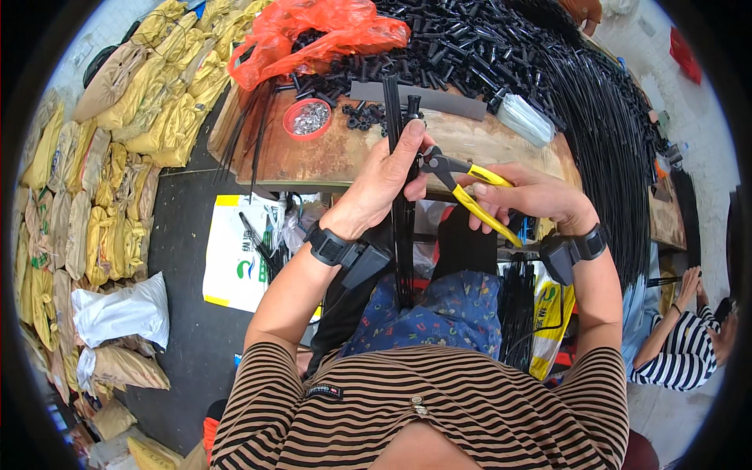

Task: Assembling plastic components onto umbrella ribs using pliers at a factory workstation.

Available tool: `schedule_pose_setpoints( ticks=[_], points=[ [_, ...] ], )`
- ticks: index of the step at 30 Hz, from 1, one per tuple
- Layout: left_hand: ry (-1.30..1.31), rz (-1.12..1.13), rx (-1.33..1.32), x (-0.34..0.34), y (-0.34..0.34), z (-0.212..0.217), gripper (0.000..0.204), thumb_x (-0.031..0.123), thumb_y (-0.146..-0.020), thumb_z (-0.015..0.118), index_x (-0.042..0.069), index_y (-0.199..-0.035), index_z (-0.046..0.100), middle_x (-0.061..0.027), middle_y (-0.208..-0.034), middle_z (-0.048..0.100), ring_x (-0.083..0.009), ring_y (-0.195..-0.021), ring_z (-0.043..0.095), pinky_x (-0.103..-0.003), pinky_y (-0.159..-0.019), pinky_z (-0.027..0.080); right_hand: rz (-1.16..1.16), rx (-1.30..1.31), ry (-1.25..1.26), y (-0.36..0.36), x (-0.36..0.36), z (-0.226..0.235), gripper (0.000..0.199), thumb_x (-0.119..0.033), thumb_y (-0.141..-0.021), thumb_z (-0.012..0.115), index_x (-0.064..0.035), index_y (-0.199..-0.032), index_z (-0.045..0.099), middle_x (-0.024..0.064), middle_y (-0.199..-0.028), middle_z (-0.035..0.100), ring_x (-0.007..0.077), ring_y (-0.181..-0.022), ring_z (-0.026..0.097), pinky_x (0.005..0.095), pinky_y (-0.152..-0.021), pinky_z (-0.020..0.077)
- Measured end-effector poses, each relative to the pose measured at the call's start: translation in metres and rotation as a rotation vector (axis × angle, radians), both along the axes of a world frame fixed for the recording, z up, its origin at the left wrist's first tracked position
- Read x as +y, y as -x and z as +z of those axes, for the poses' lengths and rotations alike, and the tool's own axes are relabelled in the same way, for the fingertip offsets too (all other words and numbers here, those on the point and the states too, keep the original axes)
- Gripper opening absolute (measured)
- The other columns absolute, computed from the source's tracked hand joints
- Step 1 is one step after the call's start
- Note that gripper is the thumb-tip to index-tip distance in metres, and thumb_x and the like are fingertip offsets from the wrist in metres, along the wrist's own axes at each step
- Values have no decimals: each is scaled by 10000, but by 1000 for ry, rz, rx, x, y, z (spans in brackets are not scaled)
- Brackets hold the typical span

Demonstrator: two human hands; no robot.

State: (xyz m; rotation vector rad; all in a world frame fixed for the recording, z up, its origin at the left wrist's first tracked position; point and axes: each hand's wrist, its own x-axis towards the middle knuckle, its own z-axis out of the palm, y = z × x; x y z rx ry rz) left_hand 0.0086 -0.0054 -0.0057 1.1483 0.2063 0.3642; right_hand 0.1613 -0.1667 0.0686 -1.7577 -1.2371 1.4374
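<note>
Over the near edge of the wooden table (305, 162): a bundle of thin black strips (403, 243) is held nearly upright, its lower end by the blue patterned shorts (462, 313).
Left hand (389, 163): its fingers are closed about the bundle, and the thumb is laid near a knobbed black fitting (413, 107) that stands alongside.
Right hand (529, 192): the yellow-handled pliers (472, 205) are gripped loosely, fingers partly curled, handles spread.
Plier jaws: they are set close against the left fingers; whether anything is bitten cannot be told.
Step in hand: plier work at the gripped part of the bundle, as it is judged.
Next move: a steady left grip and a careful squeeze seem called for, with fingertips clear of the jaws.
Red dish (308, 138): small shiny metal pieces are held in it, left of the bundle.
</note>
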Motion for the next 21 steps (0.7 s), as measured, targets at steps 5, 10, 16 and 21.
schedule_pose_setpoints(
  ticks=[5,10,16,21],
  points=[
    [-11,-16,-9,0,1,1,507,560,-943,441,60,-928,522,10,-662,485,-57,-465,392,-228,-465,331,-32,11,30,0,2,5,443,-357,-970,518,-49,-1288,530,29,-848,672,79,-747,616,199,-602,433],
    [14,-13,-9,-1,0,0,490,543,-953,436,62,-918,521,12,-649,480,-56,-461,388,-227,-459,326,-20,-15,40,-4,2,3,424,-355,-973,517,-56,-1273,543,41,-817,666,86,-696,621,204,-571,451],
    [14,-17,-10,-1,0,0,477,531,-961,430,64,-917,519,11,-647,479,-56,-458,382,-228,-456,323,-40,24,43,-1,2,2,450,-288,-980,507,-1,-1325,470,51,-810,608,130,-699,624,261,-608,517],
    [27,-54,-25,2,1,-1,476,528,-964,425,62,-938,514,6,-656,481,-62,-461,380,-234,-463,328,-60,20,119,8,1,13,459,-287,-987,491,-26,-1359,424,53,-786,590,133,-614,615,249,-579,520]
  ],
)
